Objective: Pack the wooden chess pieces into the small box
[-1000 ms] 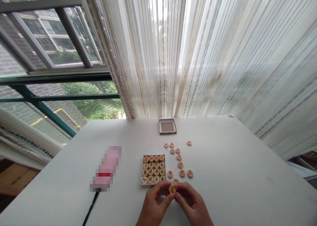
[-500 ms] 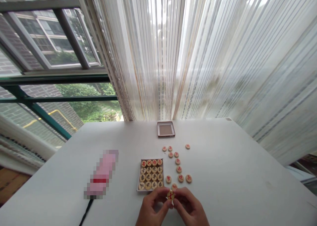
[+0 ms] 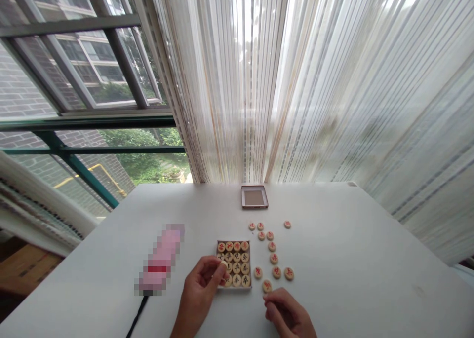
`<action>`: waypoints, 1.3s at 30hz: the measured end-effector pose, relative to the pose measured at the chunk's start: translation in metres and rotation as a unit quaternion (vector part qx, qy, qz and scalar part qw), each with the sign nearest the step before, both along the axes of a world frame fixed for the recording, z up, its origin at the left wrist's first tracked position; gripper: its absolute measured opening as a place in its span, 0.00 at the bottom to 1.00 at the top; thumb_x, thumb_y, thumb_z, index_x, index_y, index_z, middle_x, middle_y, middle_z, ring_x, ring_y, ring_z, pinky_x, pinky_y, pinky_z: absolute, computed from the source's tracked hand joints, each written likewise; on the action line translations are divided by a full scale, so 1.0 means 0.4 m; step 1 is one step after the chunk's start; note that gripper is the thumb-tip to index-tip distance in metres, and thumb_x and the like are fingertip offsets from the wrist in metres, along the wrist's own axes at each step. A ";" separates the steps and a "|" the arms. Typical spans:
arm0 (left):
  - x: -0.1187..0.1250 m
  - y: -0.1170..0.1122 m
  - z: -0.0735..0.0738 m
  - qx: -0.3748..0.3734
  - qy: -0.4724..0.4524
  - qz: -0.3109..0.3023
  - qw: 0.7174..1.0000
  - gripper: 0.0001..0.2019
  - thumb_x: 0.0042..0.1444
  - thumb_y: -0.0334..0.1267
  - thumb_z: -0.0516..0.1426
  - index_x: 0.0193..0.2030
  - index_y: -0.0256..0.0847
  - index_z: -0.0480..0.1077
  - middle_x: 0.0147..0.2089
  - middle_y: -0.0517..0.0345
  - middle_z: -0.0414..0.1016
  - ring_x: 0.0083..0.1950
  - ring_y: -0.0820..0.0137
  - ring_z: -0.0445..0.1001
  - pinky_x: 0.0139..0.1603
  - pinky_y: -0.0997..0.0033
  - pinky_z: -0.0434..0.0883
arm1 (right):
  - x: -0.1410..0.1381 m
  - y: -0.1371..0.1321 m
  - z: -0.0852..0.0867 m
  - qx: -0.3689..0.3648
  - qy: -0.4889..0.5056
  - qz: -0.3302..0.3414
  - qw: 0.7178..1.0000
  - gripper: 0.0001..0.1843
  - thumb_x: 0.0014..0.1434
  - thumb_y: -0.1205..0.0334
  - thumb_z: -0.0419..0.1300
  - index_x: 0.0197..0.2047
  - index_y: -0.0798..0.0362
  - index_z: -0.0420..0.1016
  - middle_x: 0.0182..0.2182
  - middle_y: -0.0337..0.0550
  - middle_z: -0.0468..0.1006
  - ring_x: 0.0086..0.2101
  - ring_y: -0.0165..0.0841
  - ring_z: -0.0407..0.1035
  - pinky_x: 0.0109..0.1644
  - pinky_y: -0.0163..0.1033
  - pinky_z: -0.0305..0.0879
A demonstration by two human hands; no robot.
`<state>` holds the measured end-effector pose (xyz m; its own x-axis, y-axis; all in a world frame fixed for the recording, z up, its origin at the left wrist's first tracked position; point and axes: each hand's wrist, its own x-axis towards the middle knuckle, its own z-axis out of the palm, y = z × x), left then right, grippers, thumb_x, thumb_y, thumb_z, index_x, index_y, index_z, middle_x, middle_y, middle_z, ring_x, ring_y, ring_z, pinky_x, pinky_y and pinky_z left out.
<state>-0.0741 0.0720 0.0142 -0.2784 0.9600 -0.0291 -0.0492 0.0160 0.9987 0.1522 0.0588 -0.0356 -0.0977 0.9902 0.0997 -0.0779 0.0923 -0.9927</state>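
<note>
My left hand [image 3: 203, 282] is over the left side of a shallow square box [image 3: 251, 281], pinching a Chinese chess piece [image 3: 223, 264] between thumb and fingers. The held piece is seen nearly edge-on, so its character cannot be read. Inside the box lie rows of round wooden pieces, the back row marked in red and the others in black; my fingers hide some at the left. My right hand [image 3: 287, 312] rests low on the table with fingers loosely curled and nothing visible in them. Its fingertips are just in front of a red-marked piece [image 3: 267, 285].
Several loose red-marked pieces [image 3: 274, 258] are scattered right of the box. Farther back sits an empty box lid [image 3: 255, 198]. A blurred-out pink object [image 3: 163, 259] with a black cord [image 3: 137, 316] is at the left. Striped curtains [image 3: 296, 81] hang behind the table [image 3: 333, 239].
Both hands were together holding a red-marked piece. Now they are apart: my left hand has carried it left over the box, while my right hand has let go. The view has shifted slightly.
</note>
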 end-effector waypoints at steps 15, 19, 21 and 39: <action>-0.052 0.031 -0.003 -0.016 0.027 -0.046 0.998 0.23 0.54 0.46 0.64 0.53 0.36 0.72 0.47 0.49 0.82 0.49 0.59 0.81 0.49 0.63 0.79 | 0.012 -0.002 0.004 -0.002 -0.019 0.029 0.999 0.14 0.60 0.47 0.63 0.38 0.49 0.80 0.32 0.44 0.77 0.30 0.36 0.74 0.36 0.36 0.74; -0.080 0.048 -0.003 -0.013 0.099 -0.029 0.995 0.18 0.53 0.48 0.64 0.45 0.38 0.74 0.44 0.50 0.82 0.47 0.60 0.82 0.49 0.65 0.79 | 0.015 -0.002 0.003 -0.007 -0.027 0.034 0.999 0.14 0.60 0.47 0.63 0.38 0.49 0.80 0.32 0.44 0.76 0.30 0.36 0.74 0.36 0.37 0.74; -0.093 0.056 0.001 -0.014 0.145 -0.021 0.989 0.17 0.54 0.49 0.63 0.43 0.39 0.74 0.42 0.52 0.83 0.44 0.61 0.82 0.45 0.67 0.79 | 0.015 -0.002 0.001 -0.007 -0.029 0.034 0.999 0.14 0.60 0.47 0.62 0.38 0.49 0.80 0.33 0.45 0.77 0.31 0.36 0.74 0.37 0.37 0.74; -0.097 0.082 -0.002 -0.011 0.156 -0.085 0.984 0.18 0.57 0.44 0.62 0.52 0.40 0.73 0.49 0.51 0.81 0.47 0.62 0.81 0.48 0.63 0.80 | 0.022 0.007 0.001 0.007 -0.063 0.080 0.995 0.14 0.63 0.48 0.60 0.40 0.50 0.79 0.33 0.47 0.78 0.32 0.38 0.75 0.39 0.38 0.74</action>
<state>-0.1130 0.1047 0.0134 -0.1122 0.9936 0.0106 0.2644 0.0196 0.9642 0.1610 0.0616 -0.0354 -0.2656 0.9598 0.0912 0.0318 0.1033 -0.9941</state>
